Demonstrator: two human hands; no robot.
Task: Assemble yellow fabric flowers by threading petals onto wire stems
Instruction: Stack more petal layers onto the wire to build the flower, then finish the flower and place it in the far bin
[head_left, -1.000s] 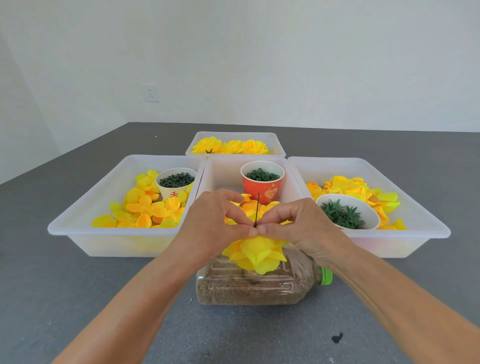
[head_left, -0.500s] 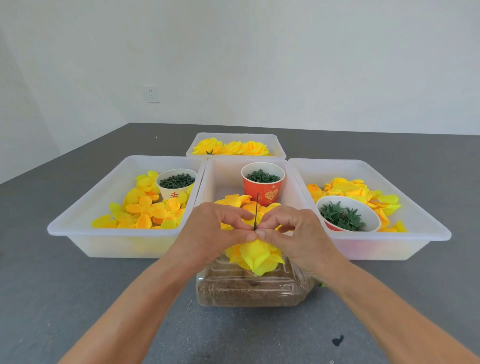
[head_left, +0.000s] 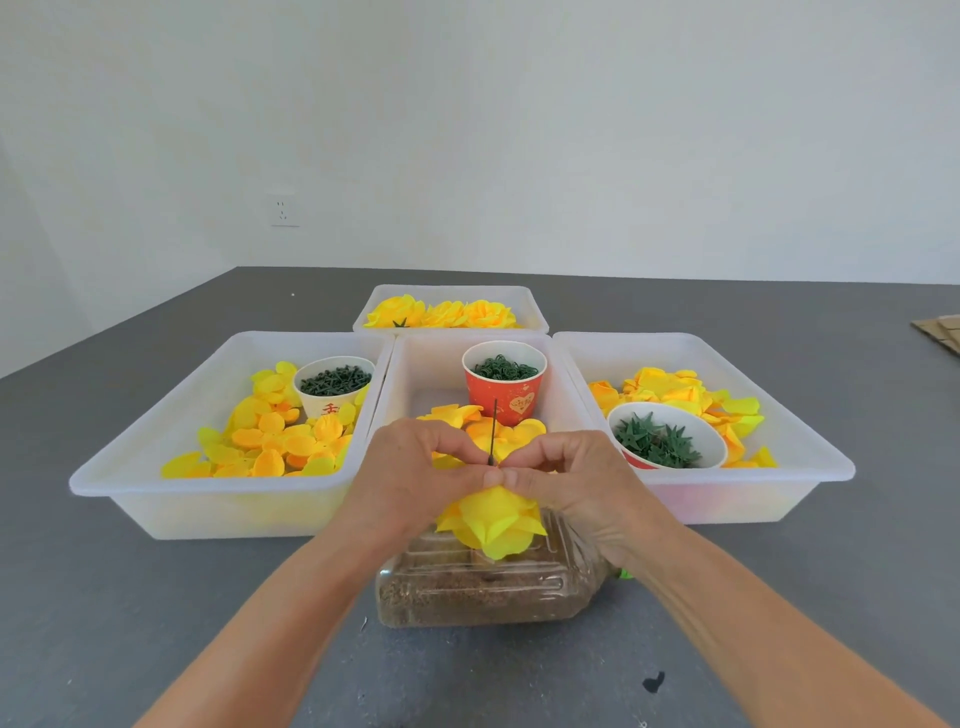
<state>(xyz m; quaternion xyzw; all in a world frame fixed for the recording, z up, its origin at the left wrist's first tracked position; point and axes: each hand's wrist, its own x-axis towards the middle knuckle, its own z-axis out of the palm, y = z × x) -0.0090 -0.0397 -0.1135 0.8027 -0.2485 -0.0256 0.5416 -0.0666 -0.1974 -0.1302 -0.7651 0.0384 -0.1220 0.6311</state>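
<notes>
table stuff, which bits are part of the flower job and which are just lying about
In the job: left hand, right hand, yellow flower, wire stem, loose petals, green star pieces.

Lying about: plastic bottle, cardboard, wall socket.

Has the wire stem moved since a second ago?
Yes, slightly: the wire stem has drifted left, its tip now overlapping the red cup.

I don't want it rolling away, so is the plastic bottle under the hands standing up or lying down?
Lying down. The plastic bottle rests on its side on the table, its green cap pointing right.
</notes>
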